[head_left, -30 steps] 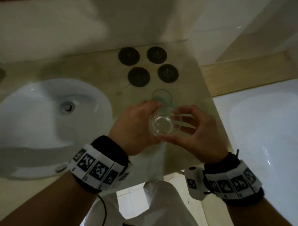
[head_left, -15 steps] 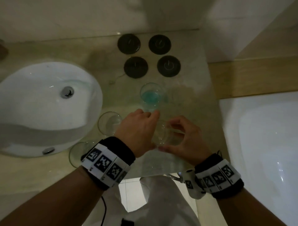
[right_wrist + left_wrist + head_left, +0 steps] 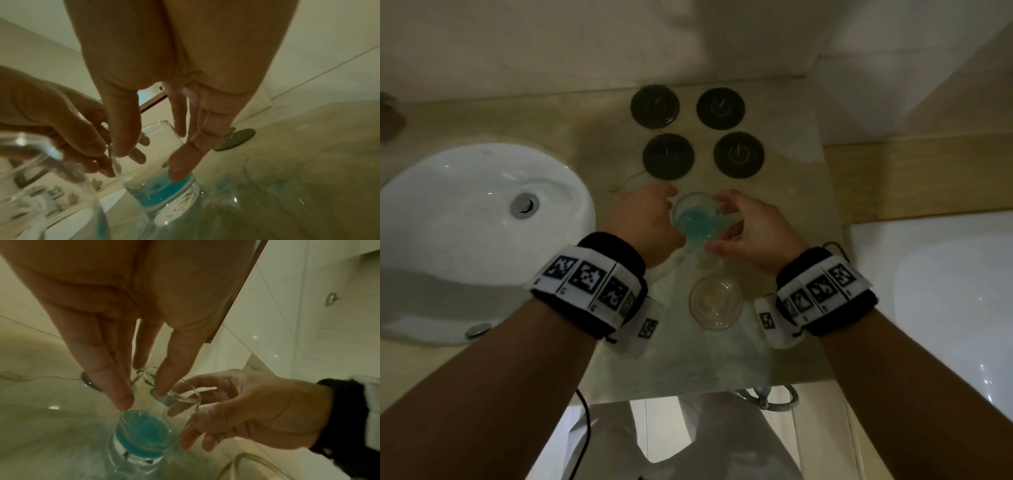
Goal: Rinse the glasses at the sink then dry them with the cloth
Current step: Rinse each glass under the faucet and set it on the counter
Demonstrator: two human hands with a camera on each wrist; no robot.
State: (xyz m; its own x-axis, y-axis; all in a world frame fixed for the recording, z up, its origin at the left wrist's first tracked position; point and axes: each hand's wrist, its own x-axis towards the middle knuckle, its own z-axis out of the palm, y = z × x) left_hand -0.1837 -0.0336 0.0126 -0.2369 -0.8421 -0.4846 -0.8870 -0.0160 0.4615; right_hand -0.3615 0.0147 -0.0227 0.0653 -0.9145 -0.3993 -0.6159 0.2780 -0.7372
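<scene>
A clear glass holding blue liquid [image 3: 697, 221] stands on the counter, just below the coasters. My left hand [image 3: 654, 219] holds its left side between thumb and fingers. My right hand [image 3: 750, 229] curls round its right side, with the index finger at the rim and the thumb low on the wall. The wrist views show the same glass [image 3: 144, 434] [image 3: 164, 191] upright with fingertips of both hands on it. An empty clear glass [image 3: 715, 303] stands alone on the pale cloth [image 3: 688, 359] between my wrists. The white sink [image 3: 465, 212] lies to the left.
Several black round coasters [image 3: 667, 156] sit at the back of the counter, against the wall. A white bathtub [image 3: 945, 291] fills the right side beyond the counter's edge. The counter's front edge runs just below the cloth.
Both hands have let go of the empty clear glass, which now stands on the cloth. They moved forward and took hold of the glass with blue liquid.
</scene>
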